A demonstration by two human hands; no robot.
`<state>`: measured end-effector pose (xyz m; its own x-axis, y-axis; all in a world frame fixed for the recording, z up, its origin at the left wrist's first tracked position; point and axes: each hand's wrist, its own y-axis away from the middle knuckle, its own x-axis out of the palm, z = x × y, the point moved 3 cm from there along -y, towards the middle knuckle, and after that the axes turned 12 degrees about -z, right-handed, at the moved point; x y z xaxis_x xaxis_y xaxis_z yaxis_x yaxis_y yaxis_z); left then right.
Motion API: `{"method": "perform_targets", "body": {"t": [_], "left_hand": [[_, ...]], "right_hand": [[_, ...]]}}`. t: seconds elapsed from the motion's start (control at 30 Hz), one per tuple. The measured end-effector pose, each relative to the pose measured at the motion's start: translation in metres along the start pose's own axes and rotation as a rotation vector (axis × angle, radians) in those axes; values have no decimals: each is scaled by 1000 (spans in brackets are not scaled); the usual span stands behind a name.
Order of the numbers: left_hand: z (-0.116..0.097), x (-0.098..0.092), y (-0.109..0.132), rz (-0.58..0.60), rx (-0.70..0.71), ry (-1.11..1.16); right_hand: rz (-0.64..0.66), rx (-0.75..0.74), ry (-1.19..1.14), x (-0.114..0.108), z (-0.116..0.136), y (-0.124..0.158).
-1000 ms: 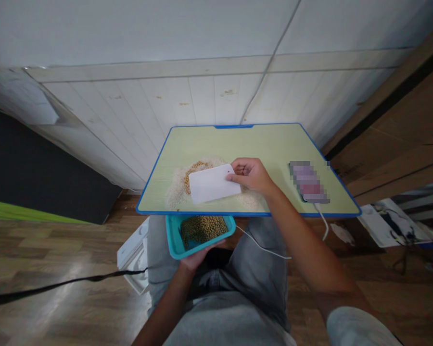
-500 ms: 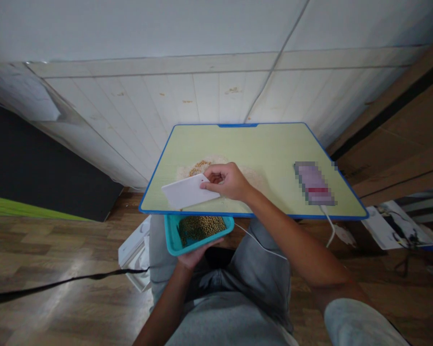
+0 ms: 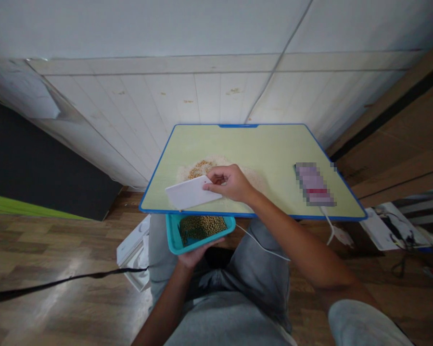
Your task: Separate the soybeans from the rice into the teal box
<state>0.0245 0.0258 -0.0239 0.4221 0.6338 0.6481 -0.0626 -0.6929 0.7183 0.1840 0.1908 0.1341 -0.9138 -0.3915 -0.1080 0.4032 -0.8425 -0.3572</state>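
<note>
White scraper (image 3: 191, 193) is now further left and nearer the near edge than 1 s ago; barely changed since 0.5 s ago. Right hand (image 3: 233, 181) pinches its right end. Left hand (image 3: 192, 258), apart from it, supports teal tray (image 3: 172, 238) from below, just under the table's (image 3: 274, 144) near edge. Room: wide tabletop stretch far of the grain (image 3: 254, 179), plus the gap to the phone (image 3: 315, 185) on right. Count: one scraper, one tray, one phone; loose beans (image 3: 199, 169) too small to count.
</note>
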Motion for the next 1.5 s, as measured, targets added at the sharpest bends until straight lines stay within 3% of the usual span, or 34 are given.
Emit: {"method": "perform_targets", "body": {"t": [0.23,0.5,0.63,1.03,1.5], "left_hand": [[2,-3,-2,-57,25,-15],[10,-2,-3,-17,-14,-61],[15,1,-3,-38,-16,-59],[28,2,1,53,-44,-192],[50,-1,-16,126,-128,-215]], "right_hand": [[-90,14,-26,-15,5,0],[-323,104,-52,-83,1,2],[-435,131,-23,-103,-1,17],[-594,46,68,-115,10,28],[-505,43,76,-114,8,29]]}}
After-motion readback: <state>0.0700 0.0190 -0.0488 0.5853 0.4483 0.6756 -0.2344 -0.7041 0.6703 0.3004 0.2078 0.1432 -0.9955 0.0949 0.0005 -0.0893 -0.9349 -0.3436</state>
